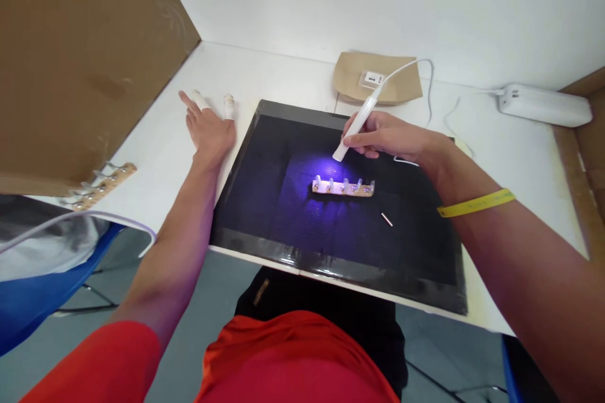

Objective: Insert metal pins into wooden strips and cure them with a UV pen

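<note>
My right hand is closed around a white pen-shaped UV lamp, its lit end pointing down. Purple light falls on a short strip carrying several small clear nail tips, which lies below the lamp and apart from it. Strip and light are both on a black mat. To the left, my left hand rests on the white table with fingers stretched out. Right by its fingers are two small white bottles; whether the hand touches them I cannot tell.
A small metal rod lies on the mat. Behind it, brown paper holds a small clear box. The lamp's white cable runs toward the back; a white power bank sits at right. Another nail-tip strip lies by the cardboard panel.
</note>
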{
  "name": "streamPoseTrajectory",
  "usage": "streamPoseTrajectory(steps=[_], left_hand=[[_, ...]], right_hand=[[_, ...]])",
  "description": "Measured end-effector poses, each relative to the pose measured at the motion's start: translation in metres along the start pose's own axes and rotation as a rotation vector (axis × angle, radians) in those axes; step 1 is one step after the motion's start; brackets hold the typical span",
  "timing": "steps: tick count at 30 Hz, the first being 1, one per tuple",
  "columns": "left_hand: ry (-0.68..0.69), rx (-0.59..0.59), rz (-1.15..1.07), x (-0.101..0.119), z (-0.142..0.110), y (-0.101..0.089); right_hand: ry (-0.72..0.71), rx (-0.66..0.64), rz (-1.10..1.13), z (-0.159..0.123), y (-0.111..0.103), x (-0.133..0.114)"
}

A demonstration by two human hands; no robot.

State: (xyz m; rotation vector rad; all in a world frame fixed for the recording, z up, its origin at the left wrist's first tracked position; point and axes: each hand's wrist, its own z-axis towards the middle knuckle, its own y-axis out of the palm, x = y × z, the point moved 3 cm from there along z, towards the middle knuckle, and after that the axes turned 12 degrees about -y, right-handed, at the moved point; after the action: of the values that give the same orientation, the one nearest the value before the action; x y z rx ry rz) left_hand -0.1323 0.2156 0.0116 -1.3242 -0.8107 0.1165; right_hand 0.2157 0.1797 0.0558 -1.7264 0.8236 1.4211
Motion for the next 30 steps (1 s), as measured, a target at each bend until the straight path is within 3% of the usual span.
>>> streamPoseTrajectory(steps=[17, 30], left_hand=[[0.003, -0.030, 0.029, 0.005, -0.003, -0.003], [-0.005, -0.034, 0.064, 0.005, -0.001, -0.002]], right_hand=[[-0.049, 0.011, -0.021, -0.011, -0.010, 0.004], [-0.037, 0.004, 0.005, 0.011, 0.012, -0.001]])
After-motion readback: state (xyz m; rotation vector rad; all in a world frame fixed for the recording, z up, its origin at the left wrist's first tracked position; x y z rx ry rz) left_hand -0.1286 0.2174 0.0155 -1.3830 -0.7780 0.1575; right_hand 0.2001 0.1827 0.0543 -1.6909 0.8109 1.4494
